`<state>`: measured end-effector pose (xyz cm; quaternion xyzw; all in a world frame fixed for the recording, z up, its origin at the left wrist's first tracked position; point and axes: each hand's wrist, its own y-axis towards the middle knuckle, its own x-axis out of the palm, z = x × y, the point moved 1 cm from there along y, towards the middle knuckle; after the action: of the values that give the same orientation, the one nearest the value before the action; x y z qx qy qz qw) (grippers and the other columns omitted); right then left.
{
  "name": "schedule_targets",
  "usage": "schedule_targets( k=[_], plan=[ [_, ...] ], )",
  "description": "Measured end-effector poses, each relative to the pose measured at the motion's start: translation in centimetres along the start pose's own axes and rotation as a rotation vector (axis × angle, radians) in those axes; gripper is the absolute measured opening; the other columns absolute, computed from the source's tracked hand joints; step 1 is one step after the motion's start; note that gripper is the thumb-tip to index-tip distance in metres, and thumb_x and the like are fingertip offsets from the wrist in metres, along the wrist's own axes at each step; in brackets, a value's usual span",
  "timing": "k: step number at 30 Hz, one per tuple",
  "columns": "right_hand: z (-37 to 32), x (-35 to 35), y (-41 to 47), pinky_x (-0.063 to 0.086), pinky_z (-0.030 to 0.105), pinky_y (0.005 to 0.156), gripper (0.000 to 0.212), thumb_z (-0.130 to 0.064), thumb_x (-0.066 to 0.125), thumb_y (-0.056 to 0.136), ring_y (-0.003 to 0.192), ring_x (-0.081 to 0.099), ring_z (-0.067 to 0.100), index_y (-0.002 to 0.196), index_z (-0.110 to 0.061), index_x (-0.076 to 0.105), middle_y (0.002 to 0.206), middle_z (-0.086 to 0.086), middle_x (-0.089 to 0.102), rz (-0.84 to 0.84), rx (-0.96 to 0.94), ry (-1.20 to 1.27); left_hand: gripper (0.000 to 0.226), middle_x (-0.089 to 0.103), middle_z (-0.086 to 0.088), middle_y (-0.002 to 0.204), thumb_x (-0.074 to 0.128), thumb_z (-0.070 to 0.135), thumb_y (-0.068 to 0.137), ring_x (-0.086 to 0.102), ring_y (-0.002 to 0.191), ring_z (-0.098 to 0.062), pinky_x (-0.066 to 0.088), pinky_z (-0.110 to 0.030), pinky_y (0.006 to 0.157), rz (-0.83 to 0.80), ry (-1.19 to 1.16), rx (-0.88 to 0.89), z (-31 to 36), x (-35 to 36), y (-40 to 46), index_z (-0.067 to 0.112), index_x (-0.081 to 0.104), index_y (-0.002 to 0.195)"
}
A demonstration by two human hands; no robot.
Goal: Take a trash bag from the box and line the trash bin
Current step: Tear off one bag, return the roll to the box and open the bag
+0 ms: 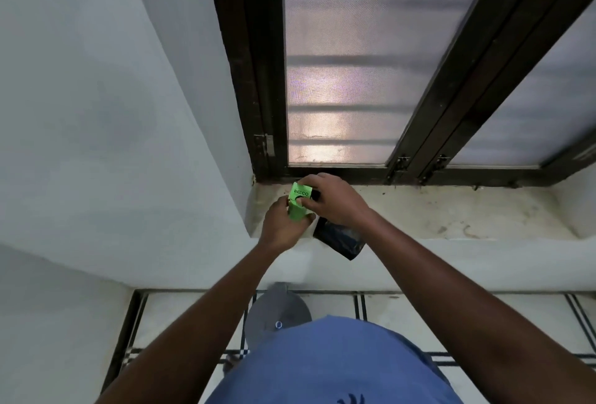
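The fingers of the left hand point(280, 224) are curled round the lower body of the green box point(298, 205), thumb against its near side, holding it just above the window sill point(435, 216). The right hand point(335, 200) comes over the box from the right, its fingers bent down onto the top flap, which carries dark lettering and a round opening; whether these fingers pinch the flap or something in the opening cannot be told. Just right of the box and under the right wrist hangs a black trash bag point(340, 239), folded flat, its lower corner dropping past the front edge of the sill; which hand holds it is hidden. Behind the box stands the dark-framed window point(342, 81) with frosted panes. Below the box, against the wall foot, sits the grey trash bin point(277, 313) with its round lid, partly covered by the person's blue shirt point(329, 365), on the tiled floor point(500, 323).
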<state>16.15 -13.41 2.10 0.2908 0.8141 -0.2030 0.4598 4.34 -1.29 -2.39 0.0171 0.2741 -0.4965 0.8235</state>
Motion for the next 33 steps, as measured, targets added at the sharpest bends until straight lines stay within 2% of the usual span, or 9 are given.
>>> schedule_targets(
  k=[3,6,13,16,19,23,25,29,33],
  plan=[
    [-0.3,-0.7,0.4,0.061,0.044,0.092,0.05,-0.048,0.076,0.101,0.117,0.069,0.019,0.146,-0.03,0.065,0.135,-0.005,0.071,-0.021,-0.02,-0.085,0.038,0.078,0.001,0.109,0.08,0.042,0.096,0.071,0.095,-0.02,0.051,-0.03,0.075,0.113,0.078,0.061,0.1,0.6,-0.3,0.019,0.071,0.125],
    [-0.4,-1.2,0.9,0.063,0.046,0.09,0.05,-0.047,0.079,0.099,0.113,0.07,0.019,0.143,-0.029,0.065,0.133,-0.004,0.073,-0.067,-0.006,-0.12,0.034,0.08,-0.002,0.105,0.072,0.043,0.1,0.074,0.092,-0.025,0.054,-0.034,0.076,0.179,0.133,0.097,-0.4,1.1,-0.7,0.018,0.072,0.124],
    [0.2,-2.6,2.1,0.063,0.05,0.093,0.056,-0.047,0.091,0.09,0.106,0.072,0.022,0.134,-0.022,0.068,0.12,0.0,0.076,-0.192,-0.004,-0.057,0.058,0.08,0.0,0.116,0.061,0.061,0.101,0.076,0.098,-0.027,0.063,-0.046,0.081,0.22,0.198,0.075,-1.1,1.8,-1.1,0.026,0.055,0.147],
    [0.2,-3.2,2.9,0.062,0.048,0.094,0.065,-0.049,0.094,0.085,0.105,0.071,0.022,0.136,-0.02,0.067,0.116,-0.001,0.074,-0.252,-0.013,-0.076,0.07,0.079,-0.002,0.125,0.066,0.059,0.1,0.077,0.102,-0.028,0.063,-0.042,0.08,0.221,0.177,0.051,-1.1,1.9,-1.1,0.023,0.04,0.154],
    [-0.1,-3.8,3.9,0.059,0.041,0.086,0.071,-0.048,0.095,0.084,0.104,0.069,0.024,0.14,-0.019,0.063,0.116,0.0,0.071,-0.312,-0.023,-0.116,0.067,0.077,-0.002,0.133,0.07,0.052,0.101,0.077,0.105,-0.028,0.06,-0.035,0.08,0.211,0.14,0.043,-0.9,2.0,-1.1,0.023,0.037,0.151],
    [-0.3,-3.6,5.0,0.059,0.039,0.08,0.073,-0.049,0.095,0.08,0.098,0.067,0.022,0.139,-0.023,0.062,0.117,0.001,0.068,-0.341,-0.024,-0.179,0.052,0.078,-0.006,0.13,0.073,0.05,0.1,0.078,0.105,-0.03,0.065,-0.045,0.087,0.21,0.116,0.072,-0.7,2.1,-1.1,0.027,0.037,0.128],
    [-0.5,-3.4,5.4,0.061,0.041,0.08,0.073,-0.051,0.096,0.076,0.096,0.067,0.02,0.135,-0.026,0.062,0.114,0.0,0.068,-0.355,-0.02,-0.197,0.049,0.078,-0.007,0.127,0.072,0.049,0.101,0.078,0.104,-0.031,0.065,-0.047,0.087,0.206,0.127,0.081,-0.7,2.0,-1.1,0.025,0.037,0.127],
    [-1.0,-3.5,5.7,0.061,0.042,0.071,0.068,-0.045,0.097,0.077,0.088,0.07,0.021,0.129,-0.022,0.061,0.106,0.0,0.066,-0.378,0.001,-0.203,0.052,0.079,-0.009,0.128,0.07,0.051,0.102,0.078,0.103,-0.032,0.063,-0.041,0.084,0.204,0.168,0.116,-0.9,1.9,-0.9,0.021,0.038,0.131],
    [-1.6,-3.4,5.8,0.064,0.045,0.077,0.059,-0.043,0.093,0.083,0.09,0.074,0.025,0.127,-0.019,0.063,0.11,0.005,0.072,-0.363,-0.012,-0.189,0.064,0.077,-0.002,0.132,0.071,0.049,0.103,0.079,0.105,-0.025,0.063,-0.036,0.085,0.197,0.106,0.131,-0.1,1.5,-0.8,0.026,0.033,0.15]
  ],
)
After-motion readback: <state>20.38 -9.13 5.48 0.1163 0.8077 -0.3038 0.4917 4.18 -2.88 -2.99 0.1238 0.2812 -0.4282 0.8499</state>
